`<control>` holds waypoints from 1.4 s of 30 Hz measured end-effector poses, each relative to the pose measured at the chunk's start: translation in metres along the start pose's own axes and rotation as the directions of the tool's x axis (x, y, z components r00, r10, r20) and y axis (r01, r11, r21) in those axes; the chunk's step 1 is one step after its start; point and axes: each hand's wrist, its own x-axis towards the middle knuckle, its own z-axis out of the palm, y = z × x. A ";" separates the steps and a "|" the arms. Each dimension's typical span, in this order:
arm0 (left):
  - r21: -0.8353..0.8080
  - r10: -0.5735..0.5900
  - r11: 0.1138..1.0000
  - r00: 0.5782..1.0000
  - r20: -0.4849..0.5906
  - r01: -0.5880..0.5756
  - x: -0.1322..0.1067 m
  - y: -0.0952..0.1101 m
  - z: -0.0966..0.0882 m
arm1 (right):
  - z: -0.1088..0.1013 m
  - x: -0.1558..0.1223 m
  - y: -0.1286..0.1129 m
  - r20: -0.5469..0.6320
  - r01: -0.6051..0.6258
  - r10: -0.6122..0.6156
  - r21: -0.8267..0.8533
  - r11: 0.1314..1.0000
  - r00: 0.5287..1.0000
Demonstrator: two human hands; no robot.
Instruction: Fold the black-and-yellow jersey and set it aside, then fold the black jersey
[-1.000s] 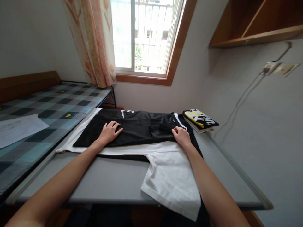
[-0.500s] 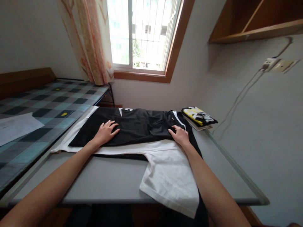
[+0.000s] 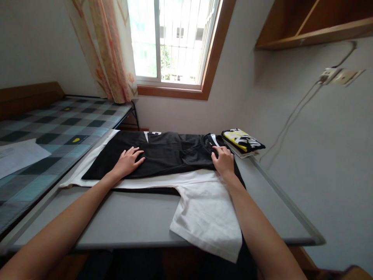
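Note:
A black and white T-shirt (image 3: pixel 169 155) lies spread on the grey table (image 3: pixel 131 217), its black part folded over the white. One white sleeve (image 3: pixel 206 217) reaches to the table's front edge. My left hand (image 3: pixel 128 161) rests flat on the black fabric at the left, fingers apart. Near the collar, my right hand (image 3: pixel 223 160) lies on the shirt's right end with its fingers stretched forward, holding nothing.
A folded black, yellow and white garment (image 3: pixel 241 142) sits at the table's far right corner by the wall. A bed with a checked cover (image 3: pixel 43 136) and a sheet of paper (image 3: pixel 17 153) runs along the left. Window, curtain, wall shelf and socket are behind.
My right hand has slid a little farther along the shirt toward the collar and flattened. The left hand stays in place on the black fabric. The view shifted slightly.

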 end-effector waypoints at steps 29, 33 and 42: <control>-0.017 -0.002 1.000 1.000 0.000 0.002 0.000 0.000 0.000 | 0.020 -0.008 -0.008 0.466 0.140 -0.175 0.110 0.984 0.867; -0.027 -0.005 1.000 1.000 -0.002 0.005 -0.001 0.000 -0.001 | 0.021 -0.008 -0.007 0.458 0.139 -0.178 0.118 0.983 0.871; -0.016 -0.002 1.000 1.000 0.003 0.002 0.000 0.000 0.000 | 0.020 -0.008 -0.007 0.466 0.138 -0.177 0.118 0.983 0.867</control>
